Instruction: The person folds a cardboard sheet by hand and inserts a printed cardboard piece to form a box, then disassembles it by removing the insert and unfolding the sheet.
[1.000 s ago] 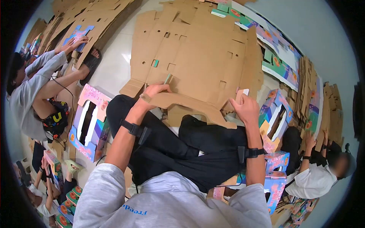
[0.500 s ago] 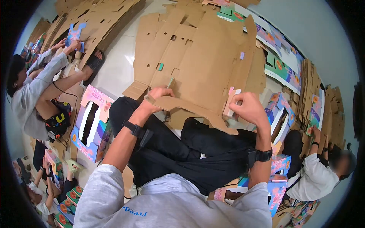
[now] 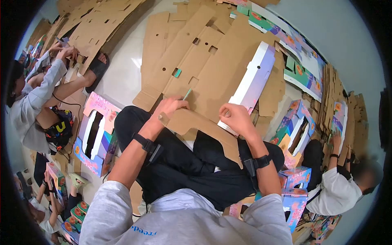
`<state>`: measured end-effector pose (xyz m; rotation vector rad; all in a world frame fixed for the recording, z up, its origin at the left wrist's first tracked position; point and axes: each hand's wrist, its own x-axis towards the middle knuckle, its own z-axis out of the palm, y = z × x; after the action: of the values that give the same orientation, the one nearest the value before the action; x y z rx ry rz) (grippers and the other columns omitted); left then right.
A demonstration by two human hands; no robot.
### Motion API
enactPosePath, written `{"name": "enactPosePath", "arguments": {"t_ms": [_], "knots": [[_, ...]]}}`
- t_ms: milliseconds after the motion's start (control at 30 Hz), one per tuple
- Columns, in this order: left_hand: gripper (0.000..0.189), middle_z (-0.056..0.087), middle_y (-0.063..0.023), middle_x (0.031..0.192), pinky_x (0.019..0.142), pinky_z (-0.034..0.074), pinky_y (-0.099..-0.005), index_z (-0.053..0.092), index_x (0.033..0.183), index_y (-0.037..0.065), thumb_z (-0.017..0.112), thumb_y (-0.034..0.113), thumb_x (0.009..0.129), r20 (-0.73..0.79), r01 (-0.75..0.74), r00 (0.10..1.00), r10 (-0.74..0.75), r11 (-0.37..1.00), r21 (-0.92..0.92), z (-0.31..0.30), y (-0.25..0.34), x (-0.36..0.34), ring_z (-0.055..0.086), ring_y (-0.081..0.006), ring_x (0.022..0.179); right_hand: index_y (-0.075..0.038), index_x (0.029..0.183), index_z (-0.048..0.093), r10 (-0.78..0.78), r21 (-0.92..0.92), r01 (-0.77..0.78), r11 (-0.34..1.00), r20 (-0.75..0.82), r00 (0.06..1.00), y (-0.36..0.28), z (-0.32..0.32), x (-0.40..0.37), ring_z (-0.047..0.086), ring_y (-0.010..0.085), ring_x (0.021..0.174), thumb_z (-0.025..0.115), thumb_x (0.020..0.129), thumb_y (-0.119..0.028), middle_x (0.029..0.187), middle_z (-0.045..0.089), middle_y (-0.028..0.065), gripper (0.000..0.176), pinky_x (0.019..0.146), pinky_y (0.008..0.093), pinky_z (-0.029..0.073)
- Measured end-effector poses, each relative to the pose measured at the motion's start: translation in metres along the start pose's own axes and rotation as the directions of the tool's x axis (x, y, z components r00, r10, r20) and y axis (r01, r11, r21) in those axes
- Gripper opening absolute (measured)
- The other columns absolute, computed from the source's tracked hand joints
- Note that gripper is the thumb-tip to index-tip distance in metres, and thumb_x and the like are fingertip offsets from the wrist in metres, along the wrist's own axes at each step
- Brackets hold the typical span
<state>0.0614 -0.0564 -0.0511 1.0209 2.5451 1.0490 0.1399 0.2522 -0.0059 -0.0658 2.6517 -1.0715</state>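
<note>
The left hand [image 3: 172, 108] is gripping the cardboard sheet [image 3: 222, 69] near its near left corner; the right hand [image 3: 237, 117] is forming a fist against the white-and-lilac flap [image 3: 255, 77] along its right edge. The sheet is lying over flattened cardboard [image 3: 153, 57].

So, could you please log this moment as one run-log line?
left hand: on cardboard sheet | right hand: curled at side panel's near end, grip unclear | side panel: folded, white and purple showing
</note>
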Motion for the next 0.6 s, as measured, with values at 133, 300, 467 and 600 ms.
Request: {"name": "enactPosePath", "arguments": {"t_ms": [133,300,467,600], "knots": [[0.023,0.070,-0.0145,0.099,0.078,0.056,-0.0502,0.077,0.105,0.011,0.075,0.023,0.086,-0.004,-0.004,1.000,0.005,0.998,0.062,0.004,0.001,0.001,0.071,-0.0402,0.095,-0.004,0.097,0.073,-0.187,-0.204,0.147,0.968,-0.189,0.964,0.015,-0.001,-0.029,0.057,0.0393,0.137,0.083,0.082,-0.014,0.145,0.061,0.0154,0.020,0.112,0.0511,0.047],[0.037,0.071,-0.0168,0.107,0.079,0.057,-0.0520,0.074,0.119,0.014,0.076,0.024,0.084,-0.022,-0.036,0.999,0.039,0.995,0.091,0.022,0.016,-0.002,0.072,-0.0427,0.098,-0.013,0.159,0.053,-0.113,-0.249,-0.018,0.968,-0.502,0.857,0.030,-0.016,-0.038,0.035,0.0485,0.156,0.099,0.069,-0.018,0.170,0.034,0.0250,0.101,0.126,0.0594,0.032],[0.065,0.069,-0.0219,0.124,0.087,0.059,-0.0536,0.061,0.148,0.020,0.077,0.016,0.085,-0.034,0.001,0.999,0.000,0.999,0.042,0.045,0.026,-0.002,0.072,-0.0473,0.102,0.006,0.168,0.008,0.101,0.244,0.011,0.970,-0.443,0.891,0.099,-0.018,-0.002,0.046,0.0395,0.149,0.100,0.076,-0.019,0.163,0.041,0.0296,0.133,0.120,0.0441,0.043],[0.088,0.066,-0.0246,0.133,0.090,0.059,-0.0547,0.037,0.170,0.027,0.072,0.008,0.090,0.026,0.045,0.999,-0.044,0.998,-0.035,0.037,0.034,0.004,0.071,-0.0499,0.103,0.001,0.159,0.025,0.205,0.326,-0.103,0.940,-0.296,0.933,0.095,-0.033,0.002,0.042,0.0330,0.149,0.094,0.086,-0.023,0.160,0.042,0.0251,0.103,0.123,0.0434,0.039]]}}
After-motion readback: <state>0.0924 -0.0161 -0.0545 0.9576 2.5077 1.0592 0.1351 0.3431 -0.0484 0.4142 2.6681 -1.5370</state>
